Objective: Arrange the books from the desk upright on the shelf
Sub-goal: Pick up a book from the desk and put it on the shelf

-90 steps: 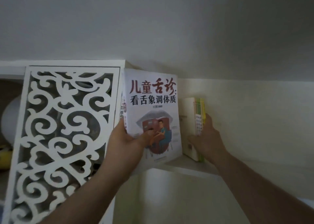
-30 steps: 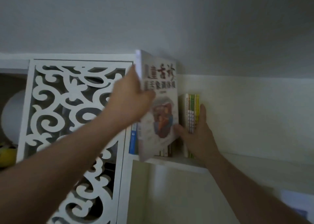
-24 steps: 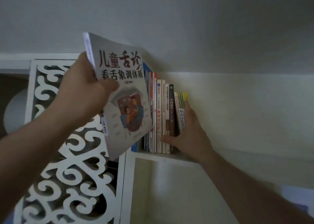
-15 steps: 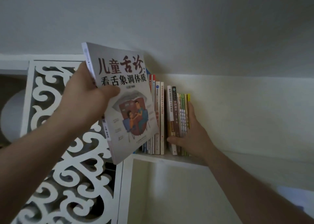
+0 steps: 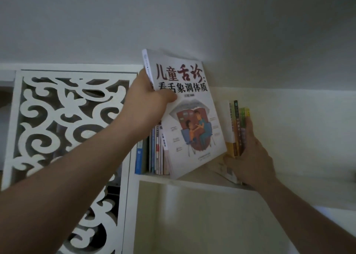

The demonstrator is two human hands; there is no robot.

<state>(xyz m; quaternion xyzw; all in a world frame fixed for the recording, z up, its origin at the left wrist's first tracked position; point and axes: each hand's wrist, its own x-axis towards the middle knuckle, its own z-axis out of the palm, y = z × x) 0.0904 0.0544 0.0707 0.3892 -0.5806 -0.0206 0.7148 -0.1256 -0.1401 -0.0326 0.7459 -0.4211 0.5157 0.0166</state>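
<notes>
My left hand (image 5: 148, 103) grips a white paperback (image 5: 192, 122) by its spine, thumb on the cover with red and black Chinese title and a cartoon picture. The book tilts, its lower corner over the white shelf (image 5: 192, 180), in front of a gap in the row. Left of the gap stand several thin books (image 5: 154, 153). Right of it my right hand (image 5: 252, 157) holds a small group of yellow and green books (image 5: 238, 128) upright, fingers along their far side, thumb at their near lower edge.
A white cabinet door with scroll cut-outs (image 5: 67, 128) fills the left. The pale wall (image 5: 298, 128) runs behind the shelf, and the shelf board continues bare to the right of my right hand. The ceiling slopes overhead.
My left hand has carried the white book rightward from in front of the cabinet door to the gap in the row. My right hand has pulled the yellow and green books rightward, widening that gap.
</notes>
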